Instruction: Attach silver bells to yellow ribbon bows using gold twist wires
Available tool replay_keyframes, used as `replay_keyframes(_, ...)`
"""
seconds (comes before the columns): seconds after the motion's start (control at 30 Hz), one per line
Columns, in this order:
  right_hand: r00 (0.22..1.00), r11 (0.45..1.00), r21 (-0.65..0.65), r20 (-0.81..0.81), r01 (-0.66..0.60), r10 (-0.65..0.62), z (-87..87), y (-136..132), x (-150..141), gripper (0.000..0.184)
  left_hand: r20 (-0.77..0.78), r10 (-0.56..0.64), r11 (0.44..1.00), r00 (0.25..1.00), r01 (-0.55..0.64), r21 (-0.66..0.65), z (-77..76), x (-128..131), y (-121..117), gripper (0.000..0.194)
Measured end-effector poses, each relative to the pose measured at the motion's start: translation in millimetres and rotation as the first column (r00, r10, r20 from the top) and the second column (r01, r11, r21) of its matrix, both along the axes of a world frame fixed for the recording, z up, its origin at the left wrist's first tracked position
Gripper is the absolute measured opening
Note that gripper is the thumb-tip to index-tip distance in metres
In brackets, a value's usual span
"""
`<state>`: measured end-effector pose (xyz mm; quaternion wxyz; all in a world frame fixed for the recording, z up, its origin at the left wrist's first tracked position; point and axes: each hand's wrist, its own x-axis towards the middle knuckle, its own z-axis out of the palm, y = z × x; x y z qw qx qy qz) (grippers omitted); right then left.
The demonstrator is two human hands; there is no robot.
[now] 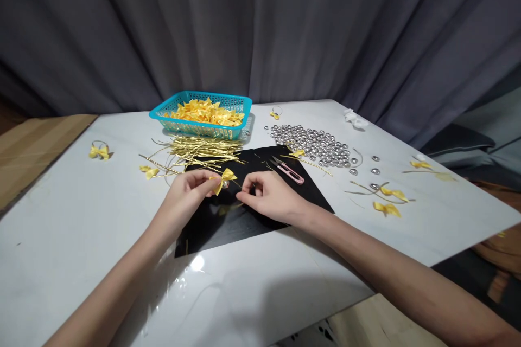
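Observation:
Over the black mat (223, 230), my left hand (189, 191) pinches a yellow ribbon bow (227, 175) between thumb and fingers. A small silvery bead (225, 184) shows at the bow's middle. Just to the right, my right hand (268, 195) has its fingertips closed on a thin gold tie (238, 183) that runs toward the bow; its far end is too fine to follow. Pink-handled thread snips (288, 169) lie on the mat beyond my right hand.
A turquoise basket (163, 114) full of yellow bows stands at the back. Gold ties (203, 147) lie in front of it. Silver beads (313, 143) are heaped at the back right. Loose bows (386, 209) lie to the right, and a looped bow (99, 152) lies far left.

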<state>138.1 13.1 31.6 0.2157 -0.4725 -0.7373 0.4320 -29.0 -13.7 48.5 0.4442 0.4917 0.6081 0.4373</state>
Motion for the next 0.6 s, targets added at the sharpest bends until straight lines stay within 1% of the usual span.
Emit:
replay_keyframes(0.03, 1.000, 1.000, 0.012, 0.012, -0.003, 0.003, -0.4, -0.5, -0.6, 0.016, 0.003, 0.005, 1.000, 1.000, -0.005, -0.008, -0.9, -0.9, 0.1, 0.017)
replay_keyframes(0.07, 1.000, 1.000, -0.010, 0.008, -0.017, 0.017, -0.8, -1.2, -1.7, 0.016, 0.001, 0.012, 1.000, 1.000, -0.012, -0.014, -1.8, -1.6, 0.2, 0.017)
replay_keyframes(0.13, 0.998, 0.991, -0.127, -0.044, -0.045, 0.039, -1.1, -2.6, -4.7, 0.017, -0.011, 0.020, 1.000, 1.000, -0.020, -0.016, -2.9, -2.6, 0.3, 0.018)
replay_keyframes(0.2, 0.993, 0.966, -0.255, -0.122, -0.034, 0.003, 0.3, -2.9, -6.8, 0.019, -0.025, 0.015, 1.000, 1.000, -0.015, -0.001, -3.6, -3.0, 0.7, 0.018)
replay_keyframes(0.27, 0.978, 0.942, -0.335, -0.198, -0.004, -0.066, 4.2, -1.2, -5.7, 0.019, -0.036, 0.013, 1.000, 0.999, -0.012, 0.015, -4.3, -3.3, 1.6, 0.019)
replay_keyframes(0.3, 0.968, 0.937, -0.348, -0.233, 0.011, -0.098, 7.2, 0.6, -3.5, 0.017, -0.039, 0.017, 1.000, 0.999, -0.016, 0.021, -4.9, -3.6, 2.2, 0.019)
replay_keyframes(0.37, 0.941, 0.943, -0.330, -0.305, 0.038, -0.144, 14.4, 6.0, 3.9, 0.008, -0.041, 0.045, 0.999, 0.998, -0.044, 0.026, -6.5, -4.4, 3.6, 0.018)
replay_keyframes(0.4, 0.925, 0.951, -0.307, -0.345, 0.047, -0.157, 18.2, 9.3, 8.6, 0.008, -0.038, 0.061, 0.998, 0.997, -0.060, 0.023, -7.4, -4.9, 4.3, 0.018)
replay_keyframes(0.43, 0.907, 0.958, -0.282, -0.390, 0.047, -0.159, 21.7, 12.8, 13.5, 0.011, -0.033, 0.075, 0.997, 0.997, -0.074, 0.019, -8.2, -5.4, 5.0, 0.017)
replay_keyframes(0.5, 0.869, 0.966, -0.256, -0.484, -0.030, -0.101, 26.4, 19.4, 22.4, 0.011, -0.018, 0.084, 0.996, 0.996, -0.084, 0.010, -9.6, -6.0, 6.0, 0.016)
replay_keyframes(0.6, 0.781, 0.948, -0.250, -0.625, -0.196, -0.003, 27.3, 25.2, 30.1, 0.017, -0.005, 0.064, 0.998, 0.998, -0.064, 0.004, -9.9, -5.4, 6.4, 0.017)
